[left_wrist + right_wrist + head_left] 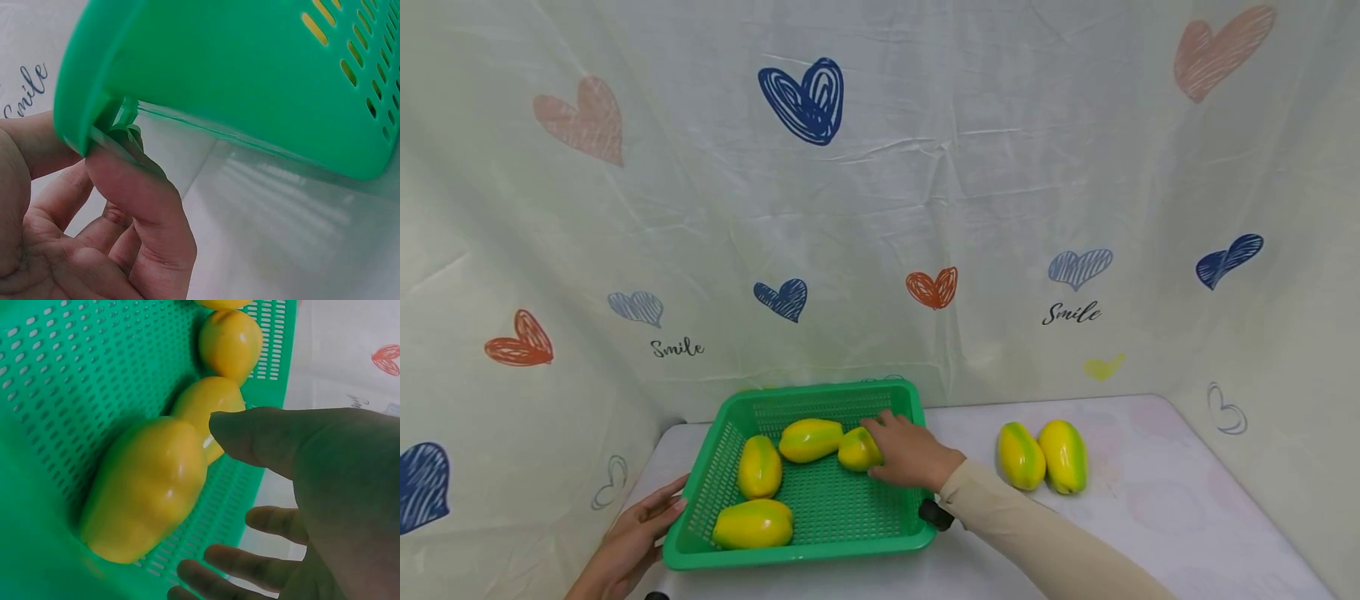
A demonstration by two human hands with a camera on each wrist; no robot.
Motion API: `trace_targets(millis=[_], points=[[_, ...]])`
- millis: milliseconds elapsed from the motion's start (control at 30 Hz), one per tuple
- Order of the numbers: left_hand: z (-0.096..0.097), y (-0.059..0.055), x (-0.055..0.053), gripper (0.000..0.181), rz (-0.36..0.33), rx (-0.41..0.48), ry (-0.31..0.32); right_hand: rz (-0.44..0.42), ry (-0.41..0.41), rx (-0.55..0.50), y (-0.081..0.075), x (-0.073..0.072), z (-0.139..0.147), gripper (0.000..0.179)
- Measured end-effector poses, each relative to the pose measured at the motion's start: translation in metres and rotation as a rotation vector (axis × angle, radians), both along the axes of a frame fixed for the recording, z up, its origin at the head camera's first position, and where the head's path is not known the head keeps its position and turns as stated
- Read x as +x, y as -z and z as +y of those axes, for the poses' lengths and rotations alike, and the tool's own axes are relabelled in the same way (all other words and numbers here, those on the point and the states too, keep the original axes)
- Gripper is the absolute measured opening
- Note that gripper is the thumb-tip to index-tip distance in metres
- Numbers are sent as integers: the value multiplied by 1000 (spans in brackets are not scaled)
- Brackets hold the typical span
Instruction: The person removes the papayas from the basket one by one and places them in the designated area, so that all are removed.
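Observation:
In the head view a green plastic basket (842,552) holds several yellow papayas with green streaks. My left hand (628,533) grips the basket's left rim; in the left wrist view its curled fingers (144,200) meet the underside of the rim (78,81). My right hand (910,450) reaches over the right side, beside a papaya (859,450). Seen from the right wrist, its thumb and fingers (269,519) are spread, with a gap to the closest papaya (147,487). The thumb partly covers another papaya (203,406) behind it.
Two more papayas, one (1021,456) against the other (1063,457), lie on the pale table (1180,500) right of the basket. A curtain (880,208) printed with hearts hangs behind and along both sides. A black device (936,515) sits at the right wrist.

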State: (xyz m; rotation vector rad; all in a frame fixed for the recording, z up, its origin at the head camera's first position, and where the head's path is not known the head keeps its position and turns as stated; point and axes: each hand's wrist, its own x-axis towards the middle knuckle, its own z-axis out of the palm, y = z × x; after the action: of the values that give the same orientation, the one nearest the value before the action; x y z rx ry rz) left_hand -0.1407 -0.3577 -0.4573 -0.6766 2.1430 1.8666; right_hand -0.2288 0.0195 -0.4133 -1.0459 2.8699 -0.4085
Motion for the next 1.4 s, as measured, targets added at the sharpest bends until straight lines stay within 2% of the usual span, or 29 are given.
trace_targets(millis=[433, 600, 800, 1033, 1267, 1400], points=[[2, -1, -1, 75, -3, 2, -4, -50, 117, 58, 9, -8, -14, 65], [2, 0, -1, 76, -10, 18, -19, -83, 139, 70, 13, -9, -18, 65], [1, 2, -1, 79, -13, 19, -7, -97, 143, 89, 16, -9, -20, 62], [0, 3, -1, 81, -13, 20, 0, -101, 82, 74, 16, -9, -18, 66], [-1, 3, -2, 80, -18, 15, -7, -189, -18, 29, 15, -8, -17, 58], [-1, 2, -1, 81, -15, 13, -7, -214, -64, 47, 15, -6, -18, 62]])
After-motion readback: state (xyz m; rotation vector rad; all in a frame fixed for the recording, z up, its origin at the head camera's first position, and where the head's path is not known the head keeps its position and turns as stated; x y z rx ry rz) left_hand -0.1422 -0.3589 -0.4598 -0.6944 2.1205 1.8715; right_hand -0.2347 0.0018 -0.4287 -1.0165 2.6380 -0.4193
